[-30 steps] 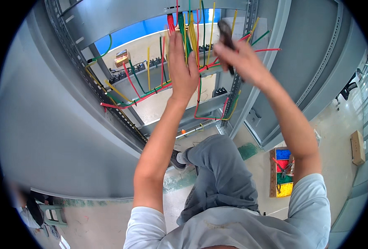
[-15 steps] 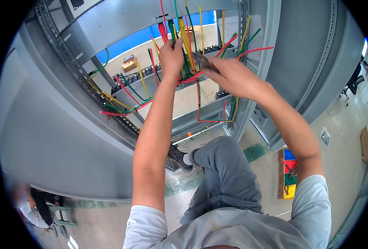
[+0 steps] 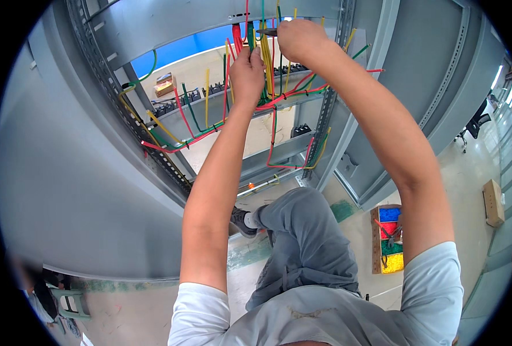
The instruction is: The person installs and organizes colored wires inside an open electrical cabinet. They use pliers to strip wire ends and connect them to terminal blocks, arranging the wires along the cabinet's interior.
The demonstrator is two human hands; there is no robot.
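Gripping a dark metal tool (image 3: pixel 266 32) in the right hand (image 3: pixel 302 41) by the yellow wire bundle (image 3: pixel 269 64); curling the left hand (image 3: pixel 247 76) beside the green wire bundle (image 3: pixel 250 33), apparently for steadying, exact hold unclear; near the grey metal crossbar's (image 3: pixel 181 24) lower edge.

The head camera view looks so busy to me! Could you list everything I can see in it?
cabinet: one, grey, surrounding the work
wires: many, red, green and yellow, across the cabinet frame
blocks: several, black, on a crossbar
small box: one, brownish, behind the frame
divided tray: one, brown with blue, red, green, yellow sections, right floor
carton: one, brown, far right
chair: one, black, far right
stool: one, green, lower left
tool: one, dark, in the right hand
trousers: grey, centre
shoe: one, dark, centre
left hand: one, bare, at the wires
right hand: one, bare, upper centre
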